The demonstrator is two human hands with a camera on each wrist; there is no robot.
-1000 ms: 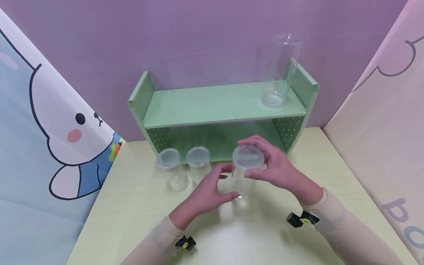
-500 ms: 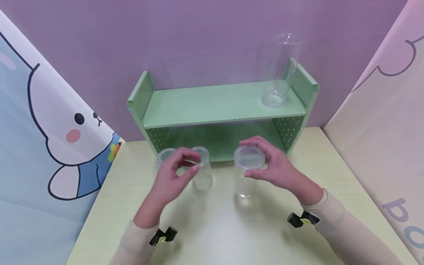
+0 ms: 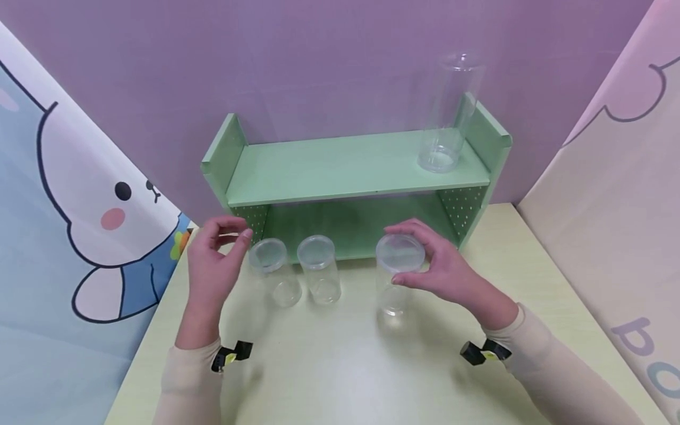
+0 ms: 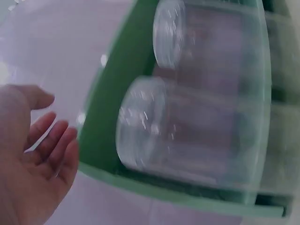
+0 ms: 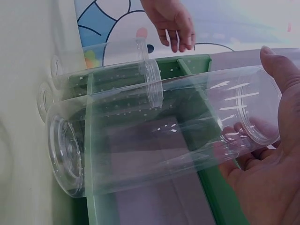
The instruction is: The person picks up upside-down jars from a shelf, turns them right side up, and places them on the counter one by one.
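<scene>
My right hand (image 3: 438, 265) grips a clear plastic jar (image 3: 392, 298) around its lidded top, thumb on the near side and fingers behind. In the right wrist view this jar (image 5: 140, 136) shows see-through, with nothing visible inside. Two more clear lidded jars stand to its left: a middle one (image 3: 325, 277) and a leftmost one (image 3: 283, 286). My left hand (image 3: 215, 262) hovers left of the leftmost jar, fingers loosely bent and holding nothing. The left wrist view shows that hand (image 4: 37, 154) apart from the blurred jars.
Behind the jars stands a green two-level shelf (image 3: 329, 171) with raised side panels. A tall clear cylinder (image 3: 451, 112) stands upright at the right end of its upper board. The pale table (image 3: 340, 366) meets a purple backdrop (image 3: 340, 59) and printed side cloths.
My left hand has left the side of the right-hand jar and swung leftward past the other two jars. My right hand stays on its jar, which has barely moved.
</scene>
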